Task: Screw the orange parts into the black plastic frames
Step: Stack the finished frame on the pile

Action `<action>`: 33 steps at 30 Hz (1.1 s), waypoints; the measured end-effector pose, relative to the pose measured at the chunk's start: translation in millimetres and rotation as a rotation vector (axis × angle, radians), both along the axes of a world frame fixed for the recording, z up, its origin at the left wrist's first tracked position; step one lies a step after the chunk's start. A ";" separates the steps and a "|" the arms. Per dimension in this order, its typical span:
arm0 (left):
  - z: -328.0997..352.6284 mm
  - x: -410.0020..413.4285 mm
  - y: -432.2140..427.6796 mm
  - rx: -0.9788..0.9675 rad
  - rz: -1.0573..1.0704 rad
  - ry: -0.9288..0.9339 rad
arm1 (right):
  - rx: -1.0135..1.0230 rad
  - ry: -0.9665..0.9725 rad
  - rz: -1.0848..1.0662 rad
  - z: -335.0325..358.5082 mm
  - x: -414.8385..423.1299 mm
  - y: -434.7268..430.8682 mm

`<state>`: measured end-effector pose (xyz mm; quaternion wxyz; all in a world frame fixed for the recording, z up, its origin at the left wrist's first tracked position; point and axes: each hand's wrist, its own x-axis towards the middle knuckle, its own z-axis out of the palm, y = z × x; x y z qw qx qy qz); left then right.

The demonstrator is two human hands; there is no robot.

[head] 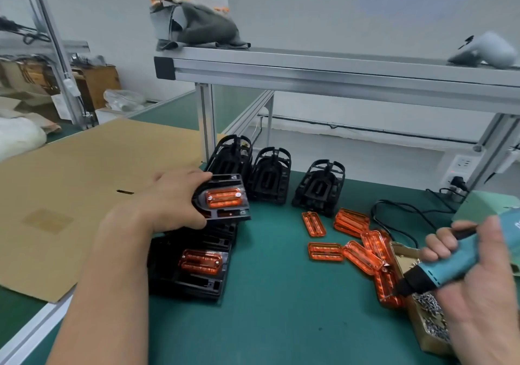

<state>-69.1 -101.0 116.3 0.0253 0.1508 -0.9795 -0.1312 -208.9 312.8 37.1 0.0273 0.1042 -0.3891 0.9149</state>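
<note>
My left hand (171, 204) grips a black plastic frame (225, 215) by its rounded left end; an orange part (224, 197) with two screws sits in it. This frame rests on a stack of black frames, and the front one (191, 277) also carries an orange part (200, 261). My right hand (478, 274) holds a teal electric screwdriver (450, 266), tip pointing down-left over a box of screws (430, 317). Several loose orange parts (351, 241) lie on the green mat. Three black frames (270, 176) stand upright behind them.
A cardboard sheet (70, 184) covers the table's left part. An aluminium shelf (337, 75) with cloths on it crosses overhead at the back, and its post (206, 122) stands beside the upright frames. Black cables (399, 212) and a power strip (461, 167) lie at the right.
</note>
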 end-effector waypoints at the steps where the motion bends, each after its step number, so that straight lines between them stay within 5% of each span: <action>1: 0.1 1.2 -3.8 -0.014 0.032 -0.008 | 0.004 -0.001 0.001 0.7 0.6 0.0; 33: -23.9 -13.7 0.9 -0.108 0.130 0.059 | 0.004 -0.036 -0.018 6.8 5.8 3.2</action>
